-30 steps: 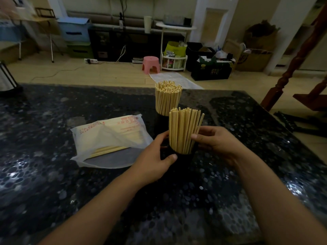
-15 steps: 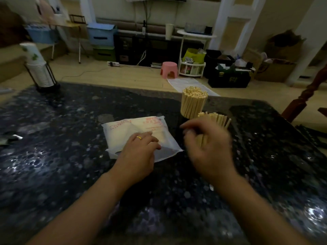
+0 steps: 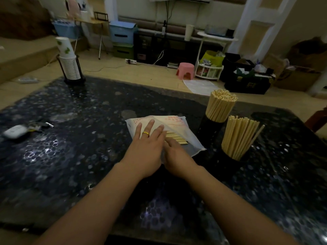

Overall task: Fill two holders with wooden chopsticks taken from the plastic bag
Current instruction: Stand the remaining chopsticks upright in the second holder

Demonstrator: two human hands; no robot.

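Observation:
A white plastic bag (image 3: 177, 123) lies flat on the dark speckled table (image 3: 79, 138), with a few wooden chopsticks (image 3: 176, 137) showing inside it. My left hand (image 3: 146, 144), wearing a gold ring, rests on the bag with its fingers straight. Beside it, my right hand (image 3: 177, 154) reaches into the bag's near edge, fingertips hidden under the left hand. To the right stand two dark holders: the far holder (image 3: 208, 128) packed with chopsticks (image 3: 221, 105), the near holder (image 3: 231, 157) with a looser bundle (image 3: 238, 137).
A stack of paper cups (image 3: 68, 62) in a black wire stand sits at the table's far left corner. A small white device (image 3: 13, 131) and scraps lie at the left. Beyond the far edge are floor, a pink stool (image 3: 185, 70) and boxes.
Both hands have left the near holder and moved left onto the plastic bag. The view has swung left, so the holders now sit at the right.

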